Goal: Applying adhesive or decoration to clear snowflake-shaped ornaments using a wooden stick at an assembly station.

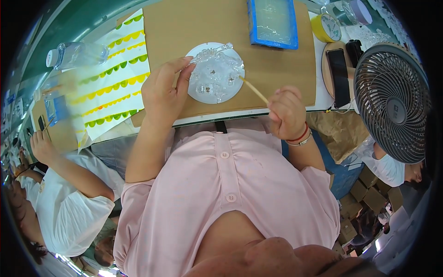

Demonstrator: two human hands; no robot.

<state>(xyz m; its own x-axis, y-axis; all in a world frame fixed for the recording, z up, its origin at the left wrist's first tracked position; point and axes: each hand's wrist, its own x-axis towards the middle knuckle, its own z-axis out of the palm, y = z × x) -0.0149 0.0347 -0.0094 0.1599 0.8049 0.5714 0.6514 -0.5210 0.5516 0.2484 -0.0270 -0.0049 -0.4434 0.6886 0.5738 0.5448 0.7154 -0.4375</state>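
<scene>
A round white plate (pixel 203 95) lies on the cardboard in front of me, heaped with small clear plastic pieces (pixel 217 69). My left hand (pixel 167 87) is at the plate's left edge, thumb and forefinger pinched on a clear piece at the heap's upper left; its exact shape is hard to make out. From the right, my right hand (pixel 287 113) grips a thin wooden stick (pixel 254 90). The stick's dark tip touches or hovers just over the pieces at the plate's right edge.
A blue tray (pixel 252 27) of clear pieces sits at the back. To the right are a yellow tape roll (pixel 326 27), a phone (pixel 338 78) and a fan (pixel 394 104). On the left lie a patterned sheet (pixel 115 83) and a clear bottle (pixel 80 55); a co-worker's hand (pixel 42 147) is beyond.
</scene>
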